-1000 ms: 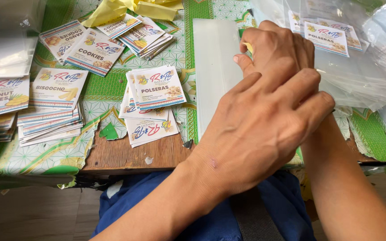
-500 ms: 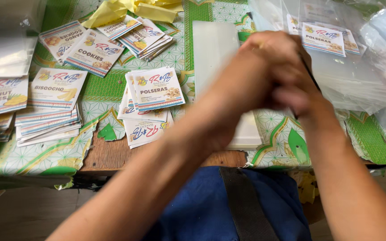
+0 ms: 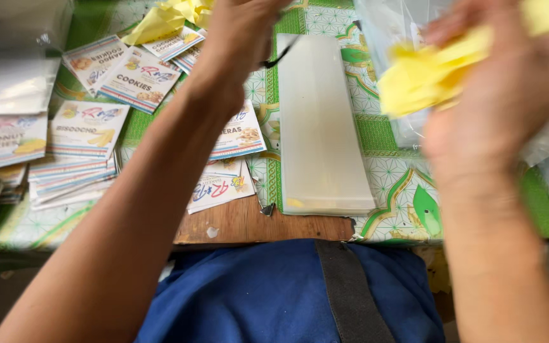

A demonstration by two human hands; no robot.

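Observation:
My right hand [image 3: 509, 89] is raised at the upper right, blurred, and grips a crumpled yellow sheet [image 3: 424, 76]. At the top centre is my left hand [image 3: 239, 38]; its fingertips are cut off by the frame edge. A thin dark strip [image 3: 281, 58] shows just beside it. Between my forearms, a long stack of clear plastic bags [image 3: 322, 127] lies flat on the green patterned table cover [image 3: 395, 184].
Several printed label cards [image 3: 138, 79] lie in piles on the left, with more [image 3: 220, 187] under my left forearm. More yellow material [image 3: 166, 16] sits at the top left. Clear plastic bags [image 3: 389, 25] are heaped at the right. The bare wooden table edge [image 3: 243, 222] is nearest me.
My hands were clasped together over the bags. They have since come apart, the left going up and left, the right going right with the yellow sheet in it.

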